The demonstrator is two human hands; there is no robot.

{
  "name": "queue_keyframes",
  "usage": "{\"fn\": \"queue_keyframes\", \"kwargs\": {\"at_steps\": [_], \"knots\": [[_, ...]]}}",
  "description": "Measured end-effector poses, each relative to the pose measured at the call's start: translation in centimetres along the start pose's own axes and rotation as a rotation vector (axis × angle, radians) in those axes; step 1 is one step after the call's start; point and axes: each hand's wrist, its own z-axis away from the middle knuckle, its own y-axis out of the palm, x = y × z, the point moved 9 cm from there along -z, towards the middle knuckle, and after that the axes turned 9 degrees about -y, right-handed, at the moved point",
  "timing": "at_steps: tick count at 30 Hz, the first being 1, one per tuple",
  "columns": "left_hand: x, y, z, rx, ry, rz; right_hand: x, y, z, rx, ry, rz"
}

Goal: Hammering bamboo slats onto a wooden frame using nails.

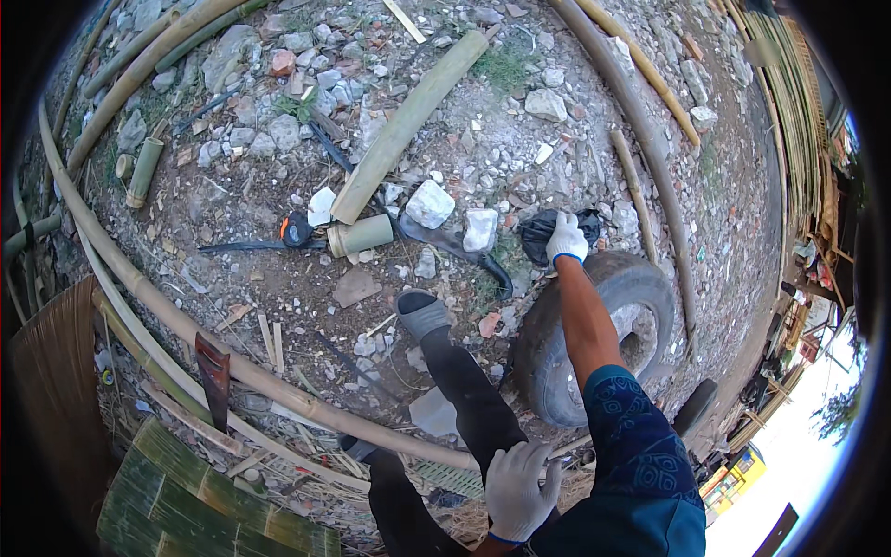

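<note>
My right hand [567, 238], in a white glove, reaches forward past the tire and is closed on a crumpled black plastic bag [536, 239] lying on the rubble. The fingertips are partly hidden in its folds. My left hand [520, 490], also gloved, rests on my leg near the lower edge, holding nothing, with its thumb apart from the fingers. A worn tire [549, 357] lies under my right forearm. Left of the bag, a dark blade with a curved black handle [497, 275] lies beside two white stone chunks [430, 204].
A thick bamboo piece [408, 128] lies ahead, near a short bamboo section [362, 236] and an orange-and-black tape measure [295, 229]. A handsaw [213, 376] stands by a long bamboo pole [278, 395] at left. Split bamboo panels [200, 501] fill the lower left. Broken stones cover the ground.
</note>
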Motion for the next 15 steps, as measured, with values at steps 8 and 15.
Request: {"fn": "queue_keyframes", "kwargs": {"at_steps": [8, 15], "knots": [[-1.5, -0.4, -1.7, -0.109, -0.105, 0.020, -0.6, -3.1, 2.2, 0.157, -0.160, 0.206], [1.5, -1.1, 0.6, -0.285, -0.178, 0.062, 5.8, -9.8, 11.0, 0.497, -0.299, 0.108]]}}
